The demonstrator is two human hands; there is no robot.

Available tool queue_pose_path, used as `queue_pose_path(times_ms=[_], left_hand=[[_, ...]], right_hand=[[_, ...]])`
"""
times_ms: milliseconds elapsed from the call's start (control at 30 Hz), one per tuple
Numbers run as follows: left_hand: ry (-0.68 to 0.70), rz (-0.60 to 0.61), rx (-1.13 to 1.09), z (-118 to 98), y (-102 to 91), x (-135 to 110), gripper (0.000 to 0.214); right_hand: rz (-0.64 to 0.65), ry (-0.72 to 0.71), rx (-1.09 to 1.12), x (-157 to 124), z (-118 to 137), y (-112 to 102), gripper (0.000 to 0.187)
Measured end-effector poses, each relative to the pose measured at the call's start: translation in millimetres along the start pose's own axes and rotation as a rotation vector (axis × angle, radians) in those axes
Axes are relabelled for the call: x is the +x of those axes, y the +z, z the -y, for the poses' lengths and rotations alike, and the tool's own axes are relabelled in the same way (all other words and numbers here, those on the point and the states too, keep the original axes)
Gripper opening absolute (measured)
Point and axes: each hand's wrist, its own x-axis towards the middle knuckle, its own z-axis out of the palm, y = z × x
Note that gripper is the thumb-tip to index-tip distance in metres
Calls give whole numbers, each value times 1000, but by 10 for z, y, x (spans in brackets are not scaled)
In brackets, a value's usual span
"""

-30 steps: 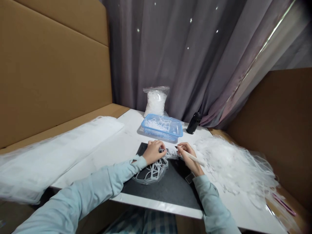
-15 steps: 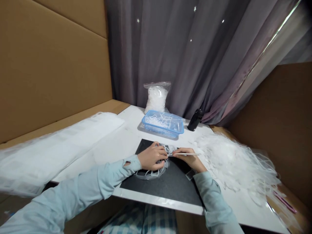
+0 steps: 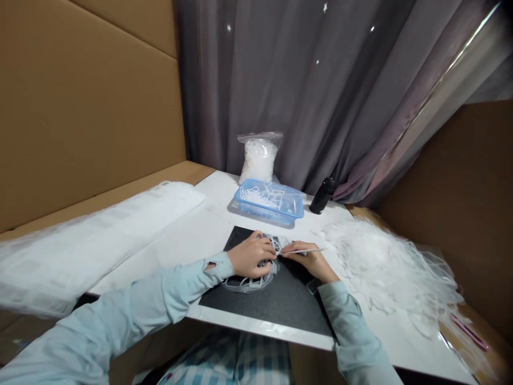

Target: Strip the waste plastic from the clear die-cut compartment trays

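My left hand (image 3: 253, 255) curls over thin, translucent white plastic strips (image 3: 250, 284) that lie in loops on a black mat (image 3: 276, 305). Its fingertips press together at the edge of the strips. In my right hand (image 3: 306, 256) is a slim, pale, stick-like tool (image 3: 308, 251), gripped between thumb and fingers. The tool's inner end meets the strips beside my left fingertips, where small details are too fine to make out. A small clear rectangular piece (image 3: 313, 286) shows near my right wrist.
Behind the mat stands a blue basket (image 3: 300, 208) of white plastic frames, with a filled clear bag (image 3: 258, 160) and a black bottle (image 3: 323, 195). Tangled white strips (image 3: 385, 267) heap at right, near a pink tool (image 3: 468, 331). Wrapped white sheets (image 3: 108, 238) lie left.
The outer end of the pale tool has swung slightly up and inward with my right fingers. My left hand keeps its place on the strips. The view has shifted a little.
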Motion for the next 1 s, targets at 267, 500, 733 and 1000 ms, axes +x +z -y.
queue_pose_path(times_ms=[267,500,733,1000], left_hand=[[-3,-24,-35,-12,-23,15,19],[19,-34,-101,-65,-116,52,22],[44,-38,-177,-89,-105,56,11],[76,-18,-291,-90,-30,12,14]], right_hand=[[-40,32,-14,-12,-42,-30,27],[-10,32,-83,-6,-80,-38,33],[118,59,-199,-111,84,-217,29],[307,132,-113,-301,332,-360,29]])
